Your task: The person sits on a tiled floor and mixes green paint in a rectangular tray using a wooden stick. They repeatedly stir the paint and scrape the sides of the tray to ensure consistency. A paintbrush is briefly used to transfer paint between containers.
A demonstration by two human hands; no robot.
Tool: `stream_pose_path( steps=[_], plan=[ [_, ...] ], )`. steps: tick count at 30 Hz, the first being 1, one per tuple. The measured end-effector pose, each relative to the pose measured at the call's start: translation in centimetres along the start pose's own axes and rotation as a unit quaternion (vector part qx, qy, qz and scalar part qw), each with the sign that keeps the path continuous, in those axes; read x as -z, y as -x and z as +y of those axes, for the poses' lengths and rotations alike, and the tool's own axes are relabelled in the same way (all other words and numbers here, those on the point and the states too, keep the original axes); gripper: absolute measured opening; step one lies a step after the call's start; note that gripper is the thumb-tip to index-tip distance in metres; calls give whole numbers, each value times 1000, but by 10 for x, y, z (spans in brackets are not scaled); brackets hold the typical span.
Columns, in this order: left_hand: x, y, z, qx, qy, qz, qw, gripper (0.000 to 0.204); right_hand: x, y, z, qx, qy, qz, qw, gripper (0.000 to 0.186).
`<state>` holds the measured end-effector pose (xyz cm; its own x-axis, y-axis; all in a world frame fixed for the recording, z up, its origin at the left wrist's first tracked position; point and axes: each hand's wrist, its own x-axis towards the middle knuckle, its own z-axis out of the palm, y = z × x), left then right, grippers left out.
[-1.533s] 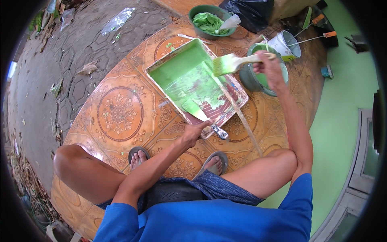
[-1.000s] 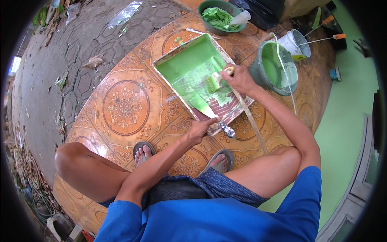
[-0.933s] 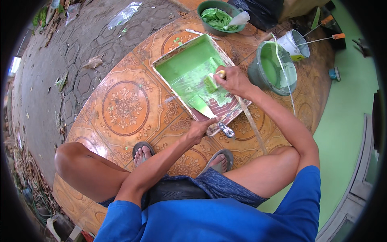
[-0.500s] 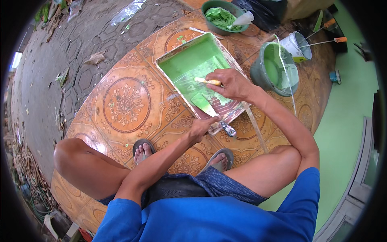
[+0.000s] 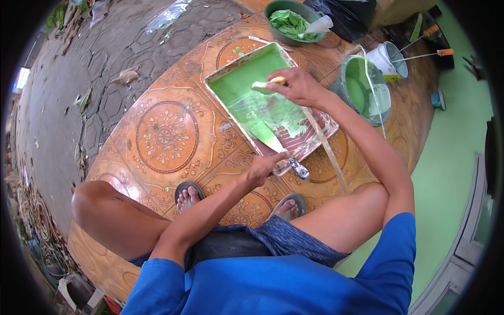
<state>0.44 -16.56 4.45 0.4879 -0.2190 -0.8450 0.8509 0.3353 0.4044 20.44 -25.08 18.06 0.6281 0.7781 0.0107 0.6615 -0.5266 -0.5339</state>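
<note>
A paint tray (image 5: pixel 240 116) with green paint in its deep end and smears over its ribbed slope lies on the tiles in front of me. My left hand (image 5: pixel 262 168) grips its near rim, with some fingers hidden. One fingertip touches a putty knife (image 5: pixel 266 137), whose green-coated blade rests in the tray and whose speckled handle juts past the rim. Above the tray, my right hand (image 5: pixel 300 86) is closed round a short yellow-handled tool (image 5: pixel 261 86). Its pale end points left; whether it is a brush or a scraper is unclear.
A thin stick (image 5: pixel 325 144) slants across the tray's right side. To the right stand a bucket of green paint (image 5: pixel 357 92) and a white bucket (image 5: pixel 386 62) with orange-tipped rods. A dark basin (image 5: pixel 286 32) holds green-stained material. My sandaled feet (image 5: pixel 186 198) are near the tray.
My right hand has lifted up and away from the tray's ribbed slope, tilting the yellow-handled tool. My left hand and the putty knife hold their place.
</note>
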Motion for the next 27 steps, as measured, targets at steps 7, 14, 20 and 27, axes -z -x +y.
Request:
stream_pose_path(
  steps=[7, 14, 20, 27],
  plan=[
    [3, 1, -2, -6, -35, 18, 999, 54, 65, 44, 1, -190, -231, 245, 922, 23],
    [-4, 0, -9, -69, -42, -21, 997, 52, 147, 142, 44, -193, -83, 531, 821, 22],
    [-4, 1, 0, -10, 54, -33, 998, 36, 136, 150, 61, -378, 153, 353, 842, 32],
    [-10, 14, 7, -6, 64, -33, 997, 38, 87, 154, 106, -393, 136, 164, 894, 33]
  ],
)
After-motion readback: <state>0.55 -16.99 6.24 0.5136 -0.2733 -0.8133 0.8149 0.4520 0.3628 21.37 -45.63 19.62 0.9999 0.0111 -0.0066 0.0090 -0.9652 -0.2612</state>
